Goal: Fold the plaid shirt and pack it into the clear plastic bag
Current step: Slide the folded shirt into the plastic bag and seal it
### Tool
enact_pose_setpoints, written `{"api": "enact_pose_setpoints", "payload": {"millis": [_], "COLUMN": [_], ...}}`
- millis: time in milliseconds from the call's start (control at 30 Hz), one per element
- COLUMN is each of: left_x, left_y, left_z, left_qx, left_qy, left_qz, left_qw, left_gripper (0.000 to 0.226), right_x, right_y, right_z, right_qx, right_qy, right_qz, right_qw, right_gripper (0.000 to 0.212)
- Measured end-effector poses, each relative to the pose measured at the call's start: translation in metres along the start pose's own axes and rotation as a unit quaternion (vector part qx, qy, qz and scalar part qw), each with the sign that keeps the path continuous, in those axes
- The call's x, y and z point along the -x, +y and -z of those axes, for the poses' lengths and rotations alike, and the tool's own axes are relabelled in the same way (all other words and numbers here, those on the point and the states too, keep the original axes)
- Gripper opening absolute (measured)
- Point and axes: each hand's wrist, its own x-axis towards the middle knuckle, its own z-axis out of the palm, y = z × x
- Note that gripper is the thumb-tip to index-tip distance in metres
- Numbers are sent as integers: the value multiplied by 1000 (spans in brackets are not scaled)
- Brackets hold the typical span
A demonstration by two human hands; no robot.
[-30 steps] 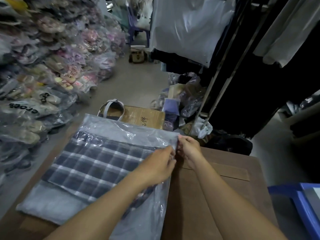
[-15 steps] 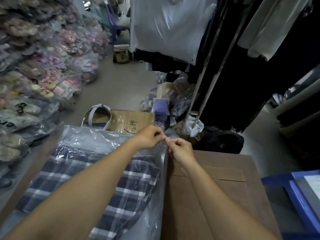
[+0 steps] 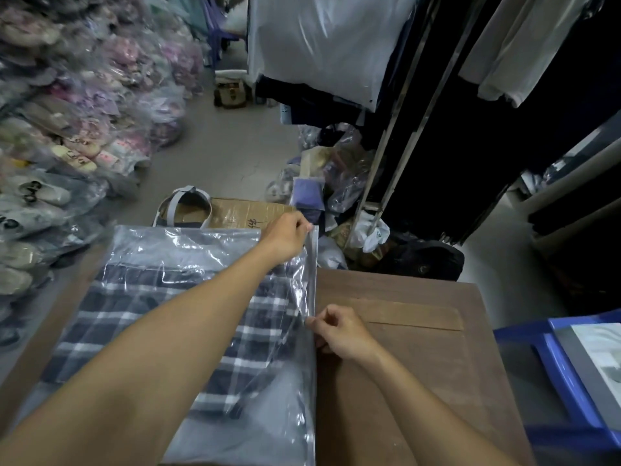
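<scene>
The folded plaid shirt (image 3: 111, 317), dark blue with white checks, lies flat inside the clear plastic bag (image 3: 188, 243) on the brown table (image 3: 420, 348). The bag's open edge runs along its right side as a grey sealing strip. My left hand (image 3: 285, 235) pinches the far corner of that strip, my forearm crossing over the bag. My right hand (image 3: 339, 331) pinches the same strip nearer to me, about halfway down the edge.
A cardboard box (image 3: 242, 213) with a grey-strapped sandal sits beyond the table. Bagged shoes are piled along the left (image 3: 67, 129). A metal clothes rack (image 3: 403, 136) with hanging garments stands at the right, and a blue plastic crate (image 3: 564, 371) sits right of the table.
My hands were together at the bag's far corner. My right hand has slid toward me along the sealing strip while my left hand stays on the corner.
</scene>
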Motion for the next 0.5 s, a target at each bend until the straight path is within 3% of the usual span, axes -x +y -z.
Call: {"api": "enact_pose_setpoints", "payload": {"millis": [267,500], "left_x": [-2,-4], "left_y": [8,14], "left_z": [-1,-7], "left_qx": [-19,-37], "left_qy": [12,33], "left_qz": [9,11], "left_qw": [1000,999], "left_gripper": [22,25], "right_x": [37,64], "right_y": [25,43], "right_z": [0,-4], "right_qx": [62,75], "right_qy": [-154,-316], "right_qz": [-75,-186], "right_qw": [983,927], "right_gripper": [17,19]}}
